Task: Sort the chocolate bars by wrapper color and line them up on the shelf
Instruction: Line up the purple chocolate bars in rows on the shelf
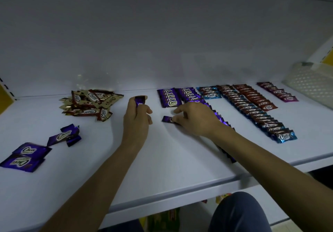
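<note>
I saw the left hand (137, 118) gripping a raised purple bar (140, 100). The right hand (195, 119) pinched a flat purple bar (167, 119) on the shelf (162, 163).

The right hand (194, 118) and its forearm cover the middle of the long purple row (188, 93), and its fingertips hide one end of the loose bar (166, 119). The left hand (137, 116) wraps the held bar (140, 100), leaving only its top showing. The far-left purple bars (27, 155) are smeared, print on the red rows (252, 96) is unreadably small, and the right edge cuts off the white basket (310, 86).
</note>
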